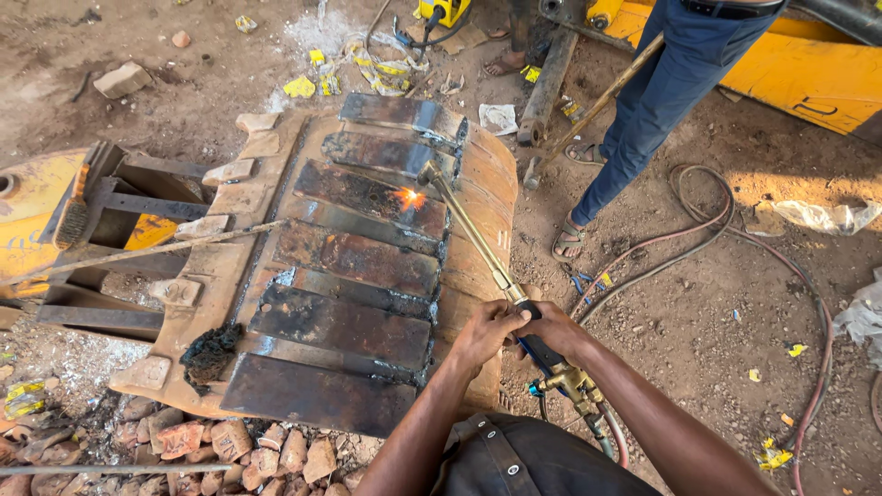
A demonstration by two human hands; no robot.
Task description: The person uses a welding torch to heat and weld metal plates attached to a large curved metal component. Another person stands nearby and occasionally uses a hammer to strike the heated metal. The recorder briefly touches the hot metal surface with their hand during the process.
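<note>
Both hands (519,332) gripping cutting torch (478,241), outstretched

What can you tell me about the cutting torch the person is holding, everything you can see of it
The cutting torch is a long, thin brass-coloured tube, angled up and away from the person. Its bent tip glows with an orange flame and sparks on a dark plate of the rusty excavator bucket. The left hand and right hand grip its dark handle. Brass valves and hoses trail from its rear end.
</note>
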